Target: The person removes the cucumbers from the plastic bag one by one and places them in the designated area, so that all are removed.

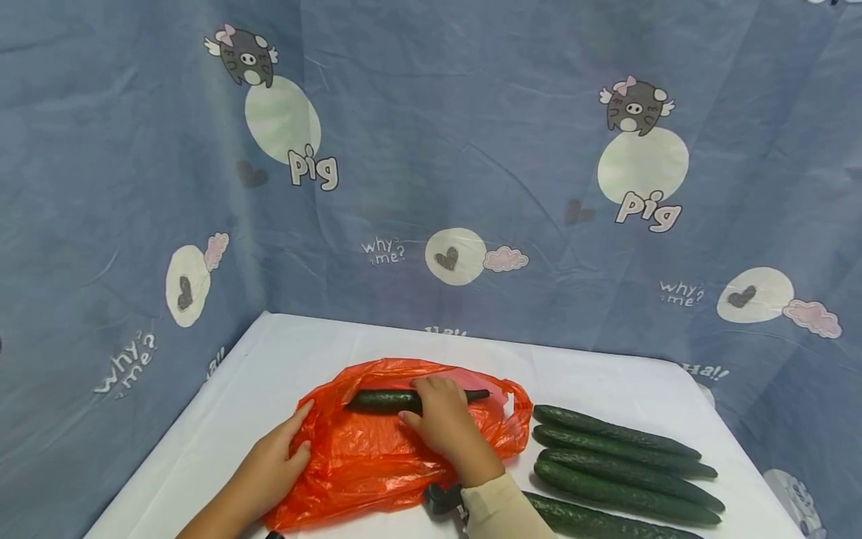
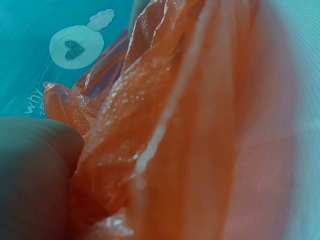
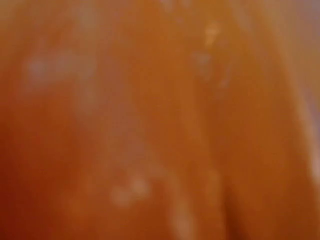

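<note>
A thin red plastic bag lies spread on the white table, its mouth partly open. My right hand grips a dark green cucumber around its middle, and the cucumber lies crosswise at the bag's opening. At the bag's left side, my left hand holds the plastic between thumb and fingers. The left wrist view shows part of that hand against the crinkled bag. Blurred red plastic fills the right wrist view, hiding the right fingers there.
Several cucumbers lie side by side to the right of the bag. Another cucumber is nearer the front, partly behind the right sleeve. A blue printed cloth hangs behind the white table.
</note>
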Tool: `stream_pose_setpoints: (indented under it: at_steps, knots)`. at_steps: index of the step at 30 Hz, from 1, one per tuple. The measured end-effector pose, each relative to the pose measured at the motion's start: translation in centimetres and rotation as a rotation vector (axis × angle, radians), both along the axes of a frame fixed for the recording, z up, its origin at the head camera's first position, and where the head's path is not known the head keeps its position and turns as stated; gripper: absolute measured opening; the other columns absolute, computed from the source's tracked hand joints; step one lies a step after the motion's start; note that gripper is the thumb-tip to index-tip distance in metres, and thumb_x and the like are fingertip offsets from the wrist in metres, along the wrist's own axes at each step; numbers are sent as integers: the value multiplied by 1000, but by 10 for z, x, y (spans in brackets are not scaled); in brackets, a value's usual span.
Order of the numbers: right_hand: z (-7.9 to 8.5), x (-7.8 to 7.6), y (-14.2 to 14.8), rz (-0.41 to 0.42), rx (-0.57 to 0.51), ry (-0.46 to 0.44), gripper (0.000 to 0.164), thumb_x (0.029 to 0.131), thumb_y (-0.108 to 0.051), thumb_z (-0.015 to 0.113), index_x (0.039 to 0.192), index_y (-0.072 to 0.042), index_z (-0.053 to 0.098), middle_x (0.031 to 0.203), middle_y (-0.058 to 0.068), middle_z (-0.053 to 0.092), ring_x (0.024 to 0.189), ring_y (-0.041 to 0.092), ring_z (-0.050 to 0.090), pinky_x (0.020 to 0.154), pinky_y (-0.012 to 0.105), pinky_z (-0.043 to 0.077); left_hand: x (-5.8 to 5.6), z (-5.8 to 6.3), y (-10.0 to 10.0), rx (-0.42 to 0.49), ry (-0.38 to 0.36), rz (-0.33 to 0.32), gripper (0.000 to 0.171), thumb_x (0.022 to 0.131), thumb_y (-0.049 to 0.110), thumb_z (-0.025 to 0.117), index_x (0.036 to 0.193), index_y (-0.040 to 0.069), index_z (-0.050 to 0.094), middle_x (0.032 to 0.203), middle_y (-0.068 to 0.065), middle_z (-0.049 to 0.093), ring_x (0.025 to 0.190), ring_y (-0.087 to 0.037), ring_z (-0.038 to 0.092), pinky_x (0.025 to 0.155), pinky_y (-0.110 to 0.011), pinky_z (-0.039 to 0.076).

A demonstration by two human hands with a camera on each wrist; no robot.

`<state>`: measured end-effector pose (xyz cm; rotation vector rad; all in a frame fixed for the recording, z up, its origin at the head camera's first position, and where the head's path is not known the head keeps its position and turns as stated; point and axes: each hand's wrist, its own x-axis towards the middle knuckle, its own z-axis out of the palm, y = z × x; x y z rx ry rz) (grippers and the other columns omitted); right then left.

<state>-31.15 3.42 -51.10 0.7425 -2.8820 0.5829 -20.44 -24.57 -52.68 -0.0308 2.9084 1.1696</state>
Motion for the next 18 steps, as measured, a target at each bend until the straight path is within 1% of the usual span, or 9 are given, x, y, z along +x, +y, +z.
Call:
stream_pose_setpoints:
  at_steps: [5,7,12,14,18]
  knots:
    - [-5,0,0,1,52,-14,58,93,-50,75,139,-18,63,137,7,65,131,32,54,118,64,28,-1,0,0,-5,0,-5,70,103,17,59,167,12,29,161,-24,44,146,-47,45,112,-67,43]
    - [-8,1,1,-13,72,-32,60,93,-55,74,141,-21,62,136,9,63,128,33,52,114,67,29,-1,-1,0,-7,1,-5,70,103,17,59,167,12,29,161,-24,44,146,-47,45,112,-66,43]
    - [-13,1,1,-45,108,-51,55,94,-62,69,134,-24,65,127,9,66,114,31,54,99,61,34,-1,-1,1,-3,-5,1,70,103,17,59,166,12,29,161,-23,45,146,-46,45,113,-66,43]
    - [-14,1,1,-52,106,-44,51,94,-61,68,130,-24,66,124,9,67,112,31,55,97,60,35,-1,0,1,-1,-3,1,70,103,16,59,166,12,29,161,-23,45,146,-46,45,113,-66,42]
    - [-13,1,1,-54,103,-37,48,95,-60,68,127,-24,67,122,8,67,111,30,55,97,60,35,0,0,1,-4,2,-2,70,103,16,59,166,11,29,161,-23,45,147,-46,45,114,-67,41]
